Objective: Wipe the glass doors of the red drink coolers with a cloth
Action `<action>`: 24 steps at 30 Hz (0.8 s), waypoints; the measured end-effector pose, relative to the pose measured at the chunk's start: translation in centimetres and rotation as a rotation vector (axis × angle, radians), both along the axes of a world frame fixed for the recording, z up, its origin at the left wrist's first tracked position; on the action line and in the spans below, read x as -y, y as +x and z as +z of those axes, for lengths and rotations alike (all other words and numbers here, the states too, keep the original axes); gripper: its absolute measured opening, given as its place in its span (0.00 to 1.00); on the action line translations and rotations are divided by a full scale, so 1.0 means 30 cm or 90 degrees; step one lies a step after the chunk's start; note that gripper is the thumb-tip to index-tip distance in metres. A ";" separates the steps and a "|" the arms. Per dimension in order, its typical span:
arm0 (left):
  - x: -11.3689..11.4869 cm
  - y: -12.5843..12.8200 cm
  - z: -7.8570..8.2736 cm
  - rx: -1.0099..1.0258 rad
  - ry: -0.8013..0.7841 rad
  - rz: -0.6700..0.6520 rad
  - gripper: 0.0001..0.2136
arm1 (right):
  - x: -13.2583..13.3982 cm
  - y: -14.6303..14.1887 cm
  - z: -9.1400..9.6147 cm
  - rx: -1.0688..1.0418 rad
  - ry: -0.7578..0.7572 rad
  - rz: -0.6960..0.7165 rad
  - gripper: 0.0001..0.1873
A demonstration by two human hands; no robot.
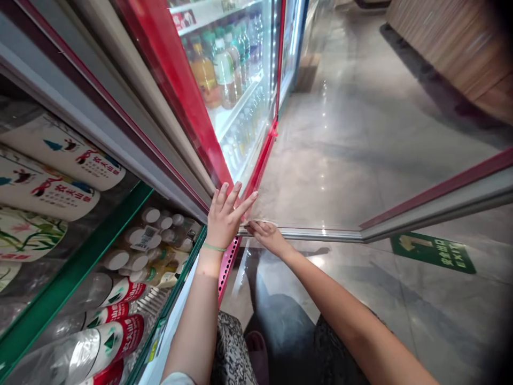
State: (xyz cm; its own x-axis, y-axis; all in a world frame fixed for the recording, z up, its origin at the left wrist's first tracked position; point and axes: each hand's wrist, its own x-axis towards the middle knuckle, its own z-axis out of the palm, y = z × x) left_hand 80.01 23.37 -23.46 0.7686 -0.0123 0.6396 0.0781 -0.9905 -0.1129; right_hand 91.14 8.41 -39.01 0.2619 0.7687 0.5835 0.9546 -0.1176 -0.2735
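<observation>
Left hand spread near red cooler frame | right hand at glass door's bottom edge, pinch cannot be told | bottles beside green shelf edge

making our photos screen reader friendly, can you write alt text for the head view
A person's right hand is at the edge of an open glass door, the left hand beside it with fingers spread. Bottles crowd the left side; a red-framed fridge stands ahead, and a green exit sign is on the floor.
</observation>
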 end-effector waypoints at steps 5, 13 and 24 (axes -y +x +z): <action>0.063 0.065 0.005 0.038 -0.050 0.023 0.41 | 0.018 0.008 -0.062 0.152 -0.088 0.028 0.18; 0.133 0.100 0.033 0.026 -0.117 0.023 0.46 | 0.258 0.101 -0.001 0.238 -0.134 0.051 0.21; 0.118 0.091 0.009 0.047 -0.144 -0.014 0.45 | 0.418 0.100 0.077 0.318 -0.107 -0.019 0.22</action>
State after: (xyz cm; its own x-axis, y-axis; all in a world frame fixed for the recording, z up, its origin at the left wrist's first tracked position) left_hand 82.75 19.82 -23.18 0.7205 0.1212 0.6828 0.0554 -0.9915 0.1176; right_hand 94.14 -4.14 -36.69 0.0058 0.8586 0.5126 0.9594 -0.1494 0.2393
